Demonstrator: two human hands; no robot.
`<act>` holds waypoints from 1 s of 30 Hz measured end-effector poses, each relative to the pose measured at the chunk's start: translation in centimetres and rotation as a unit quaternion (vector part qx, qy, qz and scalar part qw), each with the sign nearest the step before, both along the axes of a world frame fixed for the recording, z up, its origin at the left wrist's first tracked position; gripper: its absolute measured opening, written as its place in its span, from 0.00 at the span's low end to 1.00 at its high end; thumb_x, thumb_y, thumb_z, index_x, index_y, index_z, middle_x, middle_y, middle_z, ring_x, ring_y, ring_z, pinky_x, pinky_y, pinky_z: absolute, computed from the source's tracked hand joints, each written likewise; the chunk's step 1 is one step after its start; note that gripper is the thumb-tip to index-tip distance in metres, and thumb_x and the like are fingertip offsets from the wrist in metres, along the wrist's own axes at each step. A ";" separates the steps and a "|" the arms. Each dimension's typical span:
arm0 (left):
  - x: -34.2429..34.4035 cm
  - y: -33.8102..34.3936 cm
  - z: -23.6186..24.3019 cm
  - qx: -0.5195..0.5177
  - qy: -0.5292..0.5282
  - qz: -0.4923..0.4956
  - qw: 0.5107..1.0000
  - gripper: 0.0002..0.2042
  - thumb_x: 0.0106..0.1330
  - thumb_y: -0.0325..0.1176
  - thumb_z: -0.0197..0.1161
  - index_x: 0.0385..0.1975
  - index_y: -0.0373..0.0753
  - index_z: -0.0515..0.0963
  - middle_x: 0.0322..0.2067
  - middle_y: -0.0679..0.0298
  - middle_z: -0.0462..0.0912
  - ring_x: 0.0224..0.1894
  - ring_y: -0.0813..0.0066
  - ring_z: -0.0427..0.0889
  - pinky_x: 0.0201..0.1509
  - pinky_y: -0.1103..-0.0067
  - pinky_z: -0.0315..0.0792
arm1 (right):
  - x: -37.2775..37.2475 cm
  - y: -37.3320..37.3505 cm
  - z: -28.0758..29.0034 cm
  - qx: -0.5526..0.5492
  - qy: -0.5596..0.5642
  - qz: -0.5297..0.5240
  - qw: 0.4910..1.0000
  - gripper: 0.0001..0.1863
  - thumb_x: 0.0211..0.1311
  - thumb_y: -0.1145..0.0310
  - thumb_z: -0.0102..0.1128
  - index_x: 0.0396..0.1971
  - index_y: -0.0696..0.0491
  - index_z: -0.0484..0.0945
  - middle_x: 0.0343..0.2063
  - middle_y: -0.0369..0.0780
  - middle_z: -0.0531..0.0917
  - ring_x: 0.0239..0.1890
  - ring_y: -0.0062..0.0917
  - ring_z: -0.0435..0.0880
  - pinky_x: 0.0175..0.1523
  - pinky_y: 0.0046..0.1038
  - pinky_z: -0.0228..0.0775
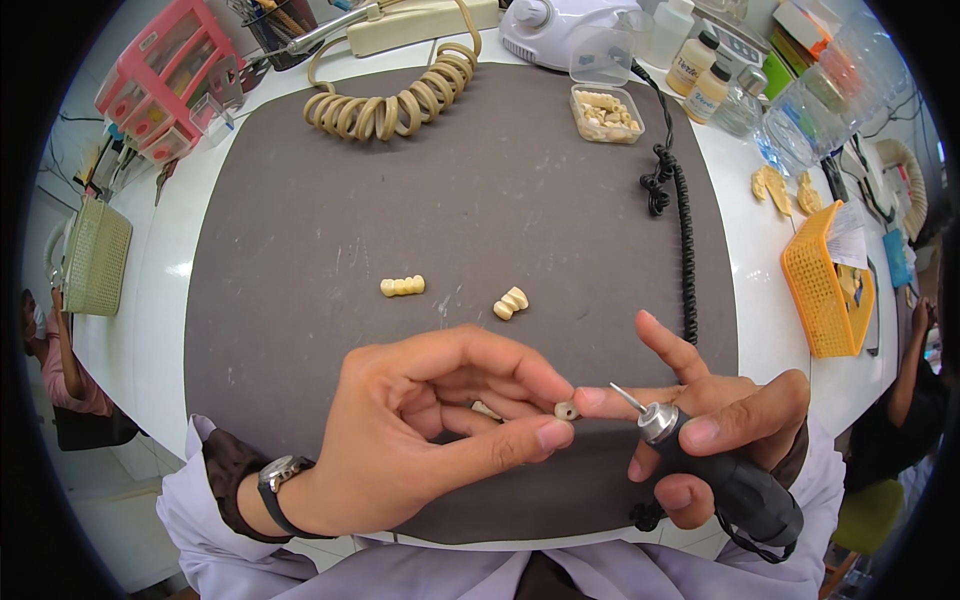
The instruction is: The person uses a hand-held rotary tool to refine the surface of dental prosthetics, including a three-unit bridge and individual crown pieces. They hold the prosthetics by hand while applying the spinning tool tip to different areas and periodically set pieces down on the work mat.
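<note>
My left hand (425, 420) pinches a small whitish dental crown (566, 411) between thumb and index fingertip, with a dark hole facing up. Another pale tooth-coloured piece (487, 410) shows in part behind the curled fingers. In my right hand (755, 415) lies a black rotary handpiece (735, 485) with a metal collar and a thin bur pointing up and left. A fingertip of that hand touches or nearly touches the crown, while the bur is apart from it. Beyond my hands, a yellowish dental bridge (403, 286) and a second, shorter bridge (511, 303) rest on the grey mat (450, 210).
A coiled beige hose (395, 108) crosses the mat's far edge. Near the far right stands a clear box (607, 114) of tooth pieces. The black coiled cord (685, 240) runs down the right side, with bottles (692, 62) and a yellow basket (828, 285) beyond.
</note>
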State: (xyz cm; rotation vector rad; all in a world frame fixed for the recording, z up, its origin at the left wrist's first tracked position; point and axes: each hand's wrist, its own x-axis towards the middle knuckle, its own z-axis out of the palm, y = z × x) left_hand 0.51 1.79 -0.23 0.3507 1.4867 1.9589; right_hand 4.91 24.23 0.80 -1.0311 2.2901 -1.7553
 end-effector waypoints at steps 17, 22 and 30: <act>0.3 0.5 0.6 -0.032 0.054 0.041 0.997 0.10 0.48 0.14 0.65 0.28 0.27 0.73 0.31 0.49 0.80 0.34 0.70 0.82 0.37 0.82 0.80 | 0.8 -0.9 0.6 0.022 -0.017 -0.039 0.999 0.16 0.49 0.75 0.65 0.38 0.46 0.71 0.22 0.42 0.83 0.46 0.45 0.79 0.63 0.60 0.37; 0.3 0.5 0.2 -0.016 0.067 0.051 0.996 0.10 0.47 0.13 0.66 0.26 0.28 0.72 0.31 0.46 0.80 0.34 0.68 0.82 0.37 0.80 0.80 | 0.7 -0.9 0.6 0.045 -0.008 -0.039 0.998 0.17 0.49 0.75 0.65 0.38 0.46 0.71 0.22 0.41 0.83 0.48 0.45 0.77 0.63 0.59 0.38; 0.5 0.5 0.2 -0.021 0.064 0.064 0.996 0.09 0.47 0.14 0.67 0.25 0.30 0.73 0.30 0.48 0.81 0.34 0.69 0.82 0.39 0.78 0.79 | 0.9 -1.2 0.3 0.049 -0.002 -0.052 0.997 0.18 0.48 0.76 0.65 0.39 0.46 0.71 0.22 0.40 0.83 0.49 0.44 0.77 0.64 0.58 0.37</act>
